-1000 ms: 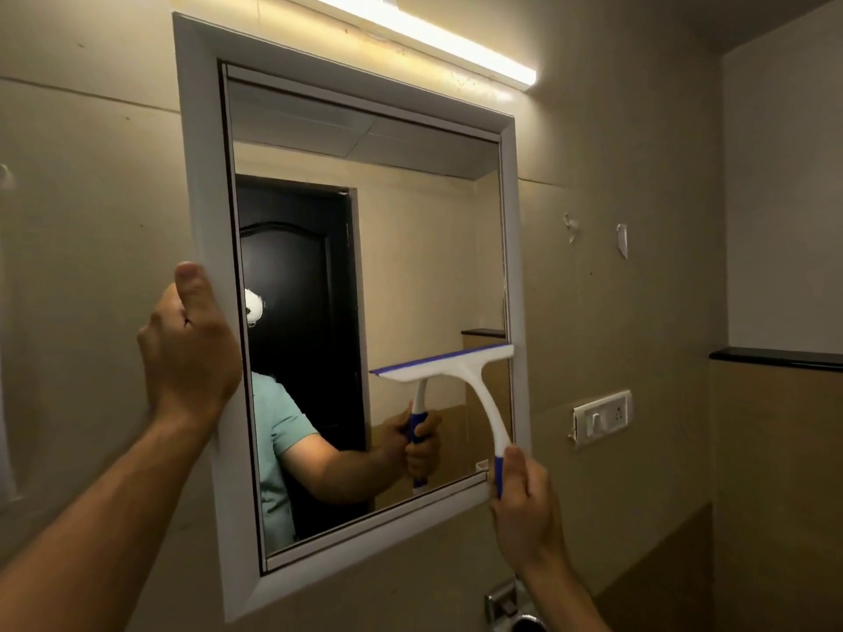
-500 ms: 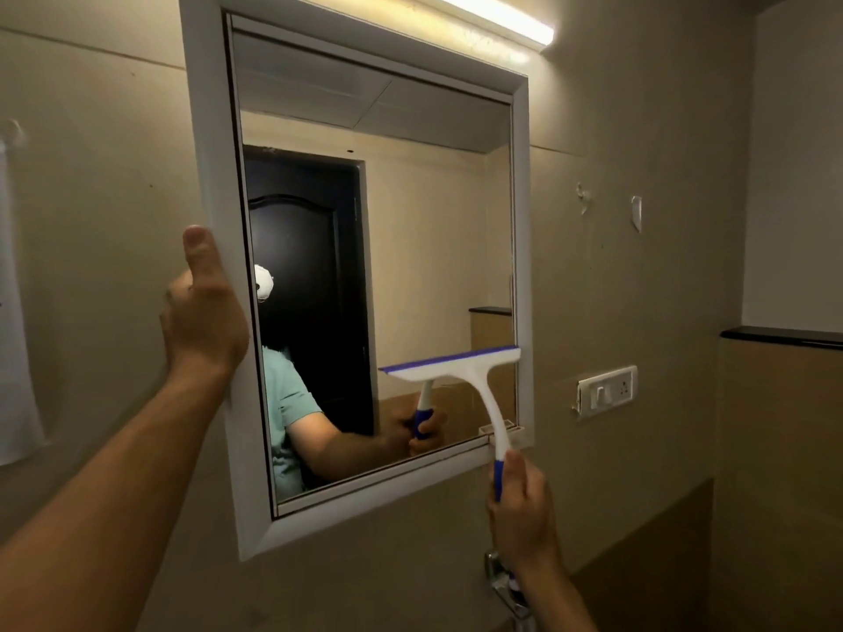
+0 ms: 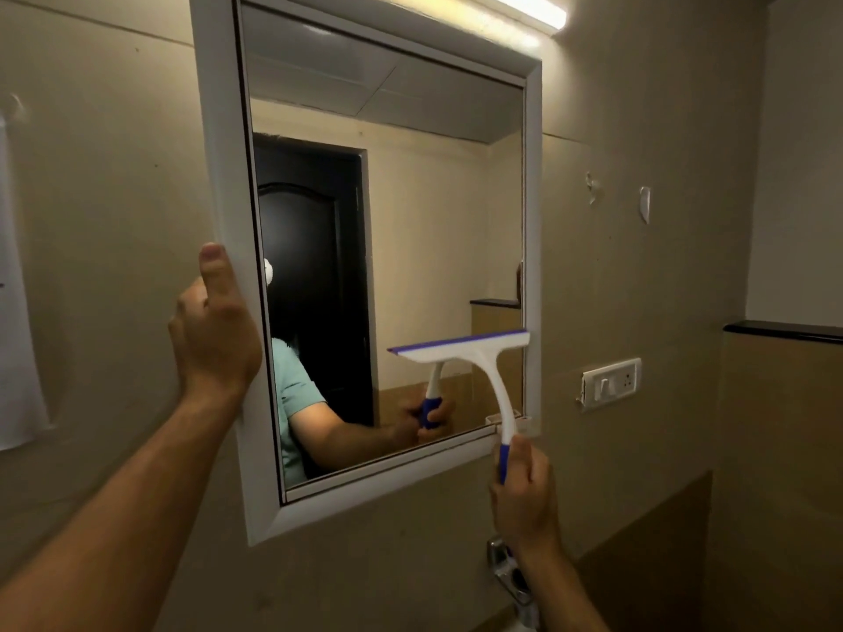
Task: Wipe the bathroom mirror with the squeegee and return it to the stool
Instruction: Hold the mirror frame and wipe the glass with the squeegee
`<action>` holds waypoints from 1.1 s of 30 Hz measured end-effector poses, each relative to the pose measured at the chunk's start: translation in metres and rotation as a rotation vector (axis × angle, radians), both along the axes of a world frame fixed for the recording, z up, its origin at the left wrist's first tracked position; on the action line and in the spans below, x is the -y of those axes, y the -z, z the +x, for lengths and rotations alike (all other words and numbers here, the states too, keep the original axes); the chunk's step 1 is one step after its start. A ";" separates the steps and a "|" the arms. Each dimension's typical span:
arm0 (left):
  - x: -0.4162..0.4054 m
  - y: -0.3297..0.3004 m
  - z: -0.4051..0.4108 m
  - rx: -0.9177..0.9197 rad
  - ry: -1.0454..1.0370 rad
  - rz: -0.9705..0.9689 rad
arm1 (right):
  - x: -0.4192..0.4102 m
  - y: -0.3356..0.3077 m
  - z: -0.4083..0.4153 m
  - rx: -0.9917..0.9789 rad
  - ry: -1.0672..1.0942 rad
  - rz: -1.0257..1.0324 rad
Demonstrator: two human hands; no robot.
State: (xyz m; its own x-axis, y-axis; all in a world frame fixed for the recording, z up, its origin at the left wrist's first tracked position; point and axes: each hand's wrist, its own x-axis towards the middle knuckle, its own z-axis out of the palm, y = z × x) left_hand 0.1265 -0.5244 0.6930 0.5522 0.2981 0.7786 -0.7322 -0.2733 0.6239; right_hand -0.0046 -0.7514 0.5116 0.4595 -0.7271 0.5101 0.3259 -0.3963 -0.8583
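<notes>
Beige wall (image 3: 114, 212), with a lit tube lamp (image 3: 524, 6) at the top, nearer the upper edge of view than a second ago. Mirror (image 3: 433, 221) in a white frame (image 3: 219, 143), higher and further right in view than before, more of its lower left corner showing. Left hand (image 3: 214, 330) on the frame's left rail as before, thumb lying up along the rail, the other fingers wrapped behind the edge, gripping it. Right hand (image 3: 524, 499) below the frame's lower right corner, fingers closed round the blue grip of the squeegee (image 3: 470, 353). Squeegee blade against the glass low on the right side, touching the right rail, about level, barely moved on the glass since earlier. Switch plate (image 3: 609, 383) right of the frame. Chrome tap (image 3: 511, 572) partly behind the right wrist, more in view now.
</notes>
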 end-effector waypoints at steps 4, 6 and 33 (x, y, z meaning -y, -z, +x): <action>-0.001 -0.001 -0.001 -0.055 0.082 -0.067 | -0.009 0.027 -0.015 -0.039 -0.003 0.044; -0.001 -0.001 0.000 -0.065 0.078 -0.060 | -0.008 0.012 -0.019 -0.040 0.006 0.017; -0.001 0.038 -0.004 -0.011 0.202 -0.086 | -0.080 -0.022 -0.001 0.011 -0.122 0.120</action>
